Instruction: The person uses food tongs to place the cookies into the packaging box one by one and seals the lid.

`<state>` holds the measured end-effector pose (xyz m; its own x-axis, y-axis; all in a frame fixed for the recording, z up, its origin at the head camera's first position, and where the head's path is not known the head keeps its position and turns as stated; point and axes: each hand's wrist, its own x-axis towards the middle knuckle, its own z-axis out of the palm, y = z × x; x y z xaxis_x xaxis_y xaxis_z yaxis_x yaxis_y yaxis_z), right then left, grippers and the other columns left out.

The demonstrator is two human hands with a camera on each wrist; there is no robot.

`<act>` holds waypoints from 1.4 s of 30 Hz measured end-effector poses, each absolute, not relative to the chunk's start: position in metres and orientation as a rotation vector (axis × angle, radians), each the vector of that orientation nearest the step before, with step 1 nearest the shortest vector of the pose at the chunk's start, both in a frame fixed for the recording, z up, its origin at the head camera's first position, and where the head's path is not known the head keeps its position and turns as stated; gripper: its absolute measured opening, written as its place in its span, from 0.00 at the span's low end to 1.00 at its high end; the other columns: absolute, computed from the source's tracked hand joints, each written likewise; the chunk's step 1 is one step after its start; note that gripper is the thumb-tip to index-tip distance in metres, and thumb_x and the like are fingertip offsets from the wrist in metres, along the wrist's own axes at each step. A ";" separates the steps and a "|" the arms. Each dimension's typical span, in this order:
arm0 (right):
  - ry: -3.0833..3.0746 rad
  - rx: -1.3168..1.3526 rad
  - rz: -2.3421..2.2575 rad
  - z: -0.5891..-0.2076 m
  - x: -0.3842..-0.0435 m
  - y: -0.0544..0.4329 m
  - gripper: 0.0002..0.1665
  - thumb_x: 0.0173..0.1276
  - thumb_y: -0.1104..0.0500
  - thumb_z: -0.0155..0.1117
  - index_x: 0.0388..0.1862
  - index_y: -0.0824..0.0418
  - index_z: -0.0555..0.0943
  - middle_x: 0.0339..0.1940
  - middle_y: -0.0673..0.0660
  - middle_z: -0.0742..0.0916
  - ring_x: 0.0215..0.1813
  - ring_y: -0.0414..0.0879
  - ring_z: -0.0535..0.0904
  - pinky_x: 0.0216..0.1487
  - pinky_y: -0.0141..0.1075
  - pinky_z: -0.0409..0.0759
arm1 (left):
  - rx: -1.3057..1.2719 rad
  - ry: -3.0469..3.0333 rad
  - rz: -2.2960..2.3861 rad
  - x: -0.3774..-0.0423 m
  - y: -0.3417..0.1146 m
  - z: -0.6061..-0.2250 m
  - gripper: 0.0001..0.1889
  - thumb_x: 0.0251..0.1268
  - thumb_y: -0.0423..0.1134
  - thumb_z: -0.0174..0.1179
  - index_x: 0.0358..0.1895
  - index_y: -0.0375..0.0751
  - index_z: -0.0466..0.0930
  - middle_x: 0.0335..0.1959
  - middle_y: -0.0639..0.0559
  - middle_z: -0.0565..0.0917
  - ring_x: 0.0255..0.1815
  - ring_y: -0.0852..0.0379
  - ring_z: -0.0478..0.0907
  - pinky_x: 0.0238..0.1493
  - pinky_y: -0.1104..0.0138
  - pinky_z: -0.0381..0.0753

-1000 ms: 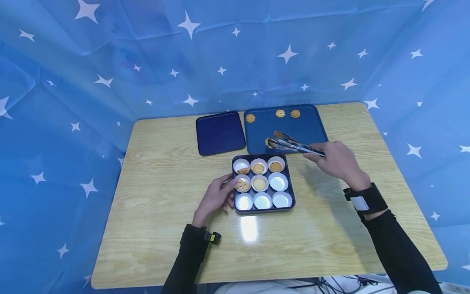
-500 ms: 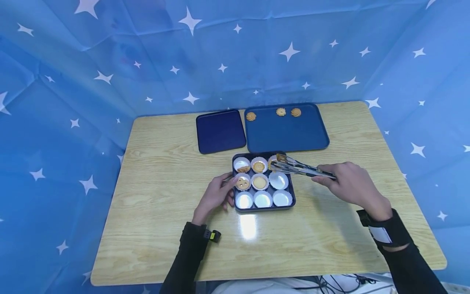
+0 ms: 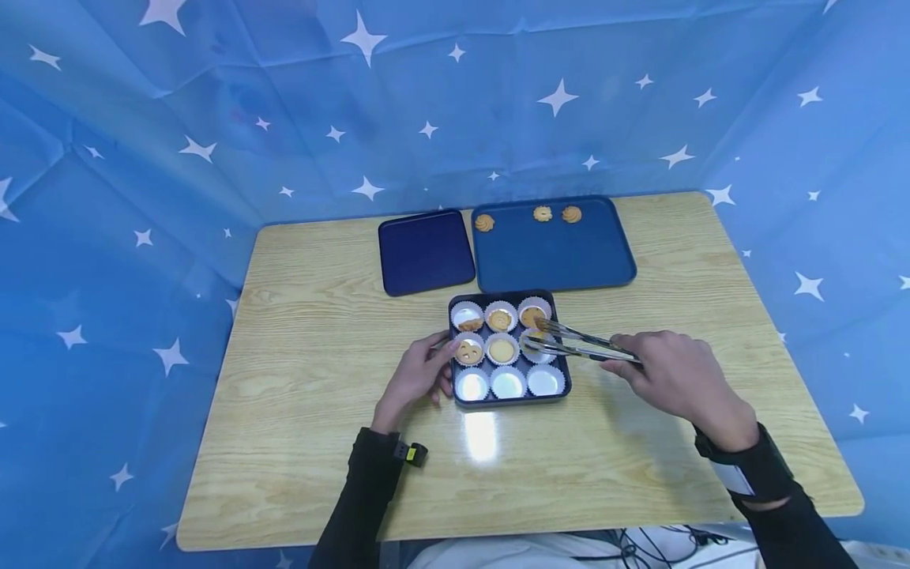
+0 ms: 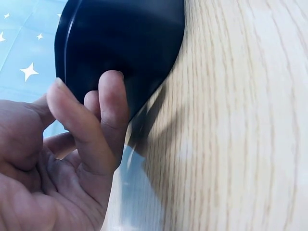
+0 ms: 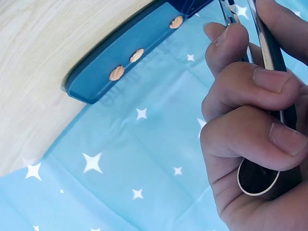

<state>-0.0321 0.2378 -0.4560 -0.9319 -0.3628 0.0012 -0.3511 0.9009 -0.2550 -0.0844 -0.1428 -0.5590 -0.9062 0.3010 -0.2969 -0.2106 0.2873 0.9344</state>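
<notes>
In the head view my left hand (image 3: 415, 379) holds the left side of a dark box (image 3: 513, 401), thumb over its rim. The left wrist view shows that hand's fingers (image 4: 113, 98) against the box's outer wall. White paper cups line the box in rows; several hold cookies, such as a round button-like one (image 3: 468, 352). My right hand (image 3: 671, 379) grips metal tongs (image 3: 586, 346), their tips spread over the right cup (image 3: 546, 357) of the middle row. A pale yellow cookie edge shows between the tips, partly hidden. The front row's cups, like one (image 3: 508, 384), show bare bottoms.
Behind the box lies a blue tray (image 3: 558, 261) with a swirled cookie (image 3: 484, 223) at its left, a ring cookie (image 3: 543, 213) and another swirl (image 3: 572, 214). A smaller navy tray (image 3: 426, 257) sits beside it. Starry blue cloth (image 3: 455, 103) surrounds the wooden table (image 3: 306, 356).
My right hand has brought the tongs and a cookie from the blue tray toward me, over the box, down to the middle row's right cup. My left hand keeps its place.
</notes>
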 end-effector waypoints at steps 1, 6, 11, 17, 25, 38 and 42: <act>3.019 -0.564 -0.388 -0.456 -0.032 0.237 0.13 0.71 0.46 0.71 0.41 0.54 0.87 0.17 0.44 0.73 0.19 0.41 0.66 0.14 0.34 0.61 | 0.078 2.145 1.655 -0.084 -0.143 -0.559 0.31 0.80 0.53 0.55 0.77 0.39 0.66 0.25 0.41 0.81 0.18 0.45 0.83 0.11 0.54 0.83; 3.012 -0.533 -0.382 -0.453 -0.033 0.235 0.14 0.70 0.47 0.72 0.42 0.56 0.87 0.16 0.45 0.72 0.18 0.42 0.66 0.13 0.34 0.61 | 0.068 2.142 1.656 -0.085 -0.142 -0.558 0.31 0.80 0.53 0.55 0.77 0.40 0.66 0.26 0.42 0.80 0.18 0.43 0.83 0.11 0.53 0.83; 2.998 -0.516 -0.414 -0.451 -0.036 0.236 0.18 0.70 0.46 0.72 0.47 0.58 0.88 0.17 0.46 0.74 0.19 0.42 0.66 0.14 0.34 0.62 | 0.073 2.139 1.662 -0.085 -0.142 -0.558 0.31 0.80 0.52 0.55 0.77 0.39 0.66 0.25 0.42 0.80 0.18 0.44 0.83 0.11 0.54 0.83; 3.042 -0.493 -0.499 -0.449 -0.048 0.242 0.25 0.73 0.44 0.69 0.55 0.63 0.87 0.16 0.47 0.74 0.18 0.43 0.65 0.16 0.35 0.59 | 0.077 2.142 1.675 -0.085 -0.144 -0.559 0.31 0.80 0.53 0.55 0.76 0.40 0.67 0.25 0.42 0.80 0.18 0.43 0.83 0.10 0.54 0.82; 3.210 -0.297 -0.594 -0.459 -0.087 0.267 0.26 0.76 0.42 0.64 0.56 0.62 0.86 0.11 0.50 0.66 0.14 0.47 0.61 0.12 0.37 0.53 | 0.091 2.119 1.690 -0.084 -0.145 -0.561 0.31 0.80 0.53 0.55 0.77 0.39 0.66 0.24 0.43 0.80 0.16 0.45 0.82 0.10 0.52 0.83; 3.165 -0.022 -0.604 -0.493 -0.160 0.288 0.27 0.78 0.37 0.58 0.34 0.60 0.79 0.15 0.55 0.69 0.17 0.54 0.67 0.11 0.40 0.56 | 0.082 2.104 1.696 -0.083 -0.144 -0.557 0.33 0.79 0.55 0.57 0.77 0.38 0.66 0.25 0.39 0.81 0.17 0.38 0.82 0.12 0.47 0.83; 3.149 0.009 -0.583 -0.505 -0.181 0.289 0.28 0.78 0.38 0.57 0.34 0.62 0.80 0.15 0.56 0.69 0.18 0.55 0.68 0.11 0.41 0.58 | 0.075 2.112 1.677 -0.082 -0.144 -0.558 0.33 0.79 0.56 0.56 0.77 0.39 0.65 0.24 0.42 0.81 0.16 0.44 0.82 0.11 0.50 0.83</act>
